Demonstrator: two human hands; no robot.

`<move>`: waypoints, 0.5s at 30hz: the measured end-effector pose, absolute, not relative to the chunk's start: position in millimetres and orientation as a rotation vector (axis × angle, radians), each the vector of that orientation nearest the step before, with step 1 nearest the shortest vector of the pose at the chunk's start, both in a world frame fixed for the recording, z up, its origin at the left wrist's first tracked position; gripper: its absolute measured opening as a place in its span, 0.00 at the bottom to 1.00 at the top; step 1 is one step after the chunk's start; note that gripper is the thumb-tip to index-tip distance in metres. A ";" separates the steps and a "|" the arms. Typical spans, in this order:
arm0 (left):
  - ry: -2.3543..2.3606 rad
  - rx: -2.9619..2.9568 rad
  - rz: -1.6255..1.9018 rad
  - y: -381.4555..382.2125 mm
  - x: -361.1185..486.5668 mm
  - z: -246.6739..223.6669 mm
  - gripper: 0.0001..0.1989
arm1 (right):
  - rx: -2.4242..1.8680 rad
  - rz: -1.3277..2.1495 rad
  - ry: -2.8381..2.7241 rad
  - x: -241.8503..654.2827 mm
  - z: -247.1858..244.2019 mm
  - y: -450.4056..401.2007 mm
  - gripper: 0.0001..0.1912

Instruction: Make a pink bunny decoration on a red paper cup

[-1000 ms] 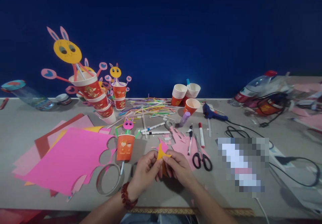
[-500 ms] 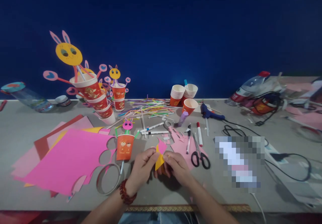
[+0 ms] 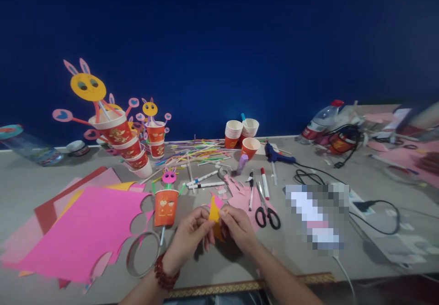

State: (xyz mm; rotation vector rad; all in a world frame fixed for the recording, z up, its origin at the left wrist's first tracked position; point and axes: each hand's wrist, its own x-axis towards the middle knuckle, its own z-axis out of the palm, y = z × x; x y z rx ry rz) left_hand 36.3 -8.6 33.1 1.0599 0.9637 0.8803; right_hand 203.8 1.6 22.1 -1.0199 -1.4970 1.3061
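Note:
Between my hands is a small folded piece of yellow paper (image 3: pixel 215 214), with a bit of pink paper (image 3: pixel 216 200) showing at its top. My right hand (image 3: pixel 238 228) pinches the yellow piece along its right edge. The thumb and fingers of my left hand (image 3: pixel 192 232) close on its left side, lower down. Left of my hands, an orange paper cup (image 3: pixel 166 207) has a pink bunny-eared face (image 3: pixel 169 176) and green straw arms. Black-handled scissors (image 3: pixel 267 217) lie to the right on pink paper scraps (image 3: pixel 240 200).
Coloured paper sheets (image 3: pixel 82 232) and a tape roll (image 3: pixel 132 254) lie at left. Cup figures (image 3: pixel 115 126), loose straws (image 3: pixel 195 152) and stacked cups (image 3: pixel 233 133) stand behind. A blue glue gun (image 3: pixel 279 155) with cord lies at right, near another person's hand (image 3: pixel 430 161).
The yellow paper has turned more upright, and my left fingers have loosened and shifted on it. The view has swung right, and another person's hand now appears at the right edge.

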 end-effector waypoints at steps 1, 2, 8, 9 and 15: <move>0.945 1.040 0.885 -8.0 36.8 33.7 0.20 | -1.021 1.297 -1.507 203.6 22.8 1.6 0.24; 0.931 1.033 0.905 -7.3 37.4 34.5 0.19 | -1.017 1.286 -1.530 203.5 23.8 1.7 0.24; 0.922 1.167 1.015 -8.0 40.7 36.1 0.16 | -0.997 1.142 -1.692 208.2 31.8 -0.5 0.27; 0.922 1.185 0.998 -9.1 41.3 35.1 0.16 | -1.012 1.122 -1.691 209.8 32.5 -2.1 0.27; 0.963 1.249 0.888 -15.9 45.5 28.7 0.18 | -1.087 1.283 -1.664 232.9 30.5 -17.9 0.25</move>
